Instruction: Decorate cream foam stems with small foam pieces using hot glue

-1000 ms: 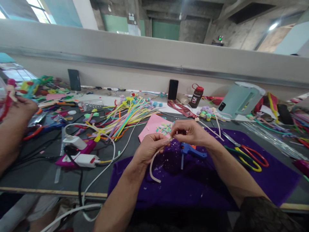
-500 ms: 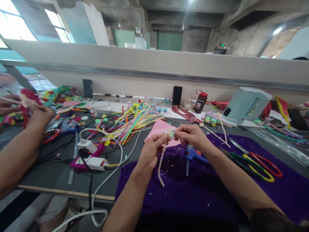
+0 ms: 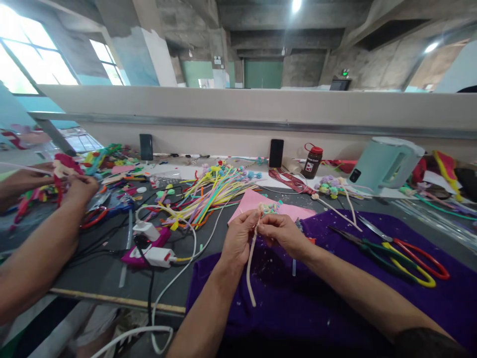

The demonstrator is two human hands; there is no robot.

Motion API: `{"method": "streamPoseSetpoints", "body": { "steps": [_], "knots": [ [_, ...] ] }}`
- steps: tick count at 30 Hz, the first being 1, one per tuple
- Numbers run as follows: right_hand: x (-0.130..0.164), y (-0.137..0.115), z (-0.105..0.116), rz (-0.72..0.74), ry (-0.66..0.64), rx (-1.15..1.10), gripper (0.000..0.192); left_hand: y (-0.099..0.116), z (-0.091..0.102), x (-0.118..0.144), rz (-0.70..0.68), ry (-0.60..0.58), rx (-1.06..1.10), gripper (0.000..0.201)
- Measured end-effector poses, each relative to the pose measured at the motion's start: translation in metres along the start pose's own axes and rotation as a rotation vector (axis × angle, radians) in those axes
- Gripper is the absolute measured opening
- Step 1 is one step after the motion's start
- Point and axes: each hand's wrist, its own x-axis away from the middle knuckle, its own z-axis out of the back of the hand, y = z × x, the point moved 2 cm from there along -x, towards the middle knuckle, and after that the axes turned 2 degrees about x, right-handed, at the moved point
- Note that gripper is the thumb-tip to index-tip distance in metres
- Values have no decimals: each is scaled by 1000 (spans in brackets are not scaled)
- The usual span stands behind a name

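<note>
My left hand (image 3: 240, 236) pinches a cream pipe-cleaner flower (image 3: 260, 211) just below its small curled head. Its fuzzy stem (image 3: 250, 278) hangs down over the purple cloth (image 3: 276, 308). The fingers of my right hand (image 3: 281, 231) are closed on the same piece, against the top of the stem; the exact grip is partly hidden. Behind both hands lies a pink sheet (image 3: 244, 201) with small pastel bits (image 3: 278, 205) on it. A glue gun is mostly covered by my right hand and forearm, with its clear glue stick (image 3: 294, 267) showing below.
Green-handled pliers (image 3: 376, 248) and red-and-yellow scissors (image 3: 406, 251) lie on the right. Many pipe-cleaner stems (image 3: 208, 199) are piled centre-left near a power strip (image 3: 149, 248) with cables. A kettle (image 3: 383, 164), bottle (image 3: 312, 161) and phone (image 3: 276, 153) stand behind. A co-worker's hands (image 3: 80, 191) work at left.
My right hand has come down and left from beside the flower's head to the stem top, meeting my left hand. The view has tilted up slightly and turned left.
</note>
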Motion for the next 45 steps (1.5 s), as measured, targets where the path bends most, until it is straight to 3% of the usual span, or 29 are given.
{"method": "streamPoseSetpoints", "body": {
  "steps": [11, 15, 19, 22, 35, 45],
  "knots": [
    [-2, -5, 7, 41, 37, 47, 13, 3, 1, 0, -69, 22, -124, 21],
    [-4, -2, 7, 101, 58, 226, 15, 2, 3, -1, -55, 31, -176, 20],
    [-3, -3, 5, 254, 166, 487, 17, 1, 6, -2, -58, 45, -196, 20],
    [-3, -5, 4, 339, 199, 563, 17, 2, 7, -2, -44, 27, -188, 20],
    [-3, -1, 4, 339, 132, 511, 20, 1, 6, -4, 31, 62, -55, 20],
    [-2, 0, 4, 311, 129, 479, 20, 0, 9, -5, 122, 14, -29, 19]
  ]
}}
